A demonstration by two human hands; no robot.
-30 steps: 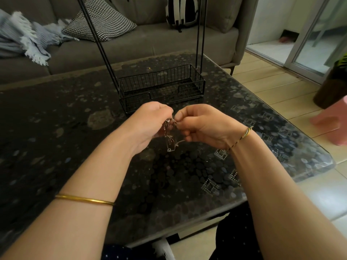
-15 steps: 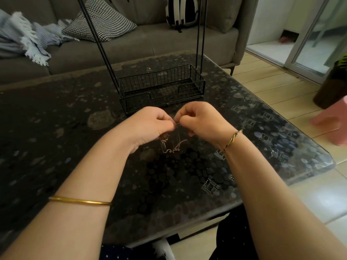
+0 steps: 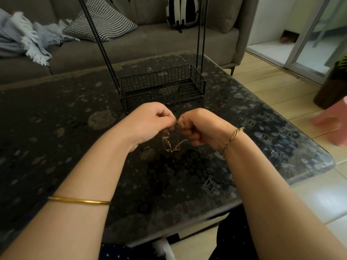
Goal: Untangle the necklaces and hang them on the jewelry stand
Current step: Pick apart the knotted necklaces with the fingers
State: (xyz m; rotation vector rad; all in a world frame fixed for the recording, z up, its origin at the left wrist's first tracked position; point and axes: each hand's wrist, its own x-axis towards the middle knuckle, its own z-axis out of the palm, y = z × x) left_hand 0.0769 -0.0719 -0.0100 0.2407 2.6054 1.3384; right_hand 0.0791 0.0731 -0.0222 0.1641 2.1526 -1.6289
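Note:
A tangle of thin necklaces [image 3: 171,142] hangs in a small loop just above the dark table [image 3: 75,147]. My left hand [image 3: 150,122] pinches the chains at their top from the left. My right hand [image 3: 201,128] pinches them from the right, its fingers curled, so the two sets of fingertips nearly touch. The black wire jewelry stand [image 3: 163,87] sits just beyond my hands, with a basket base and thin uprights that run out of the top of the view. Its hanging bars are out of view.
A grey sofa [image 3: 131,45] with a checked cushion [image 3: 101,23], a fringed throw [image 3: 24,38] and a striped bag [image 3: 182,10] stands behind the table. To the right lie a wooden floor, a pink stool [image 3: 332,126] and a sliding door [image 3: 315,34].
Both hands have risen slightly and drawn closer together. The hanging chains now form a longer, narrower loop below the fingertips.

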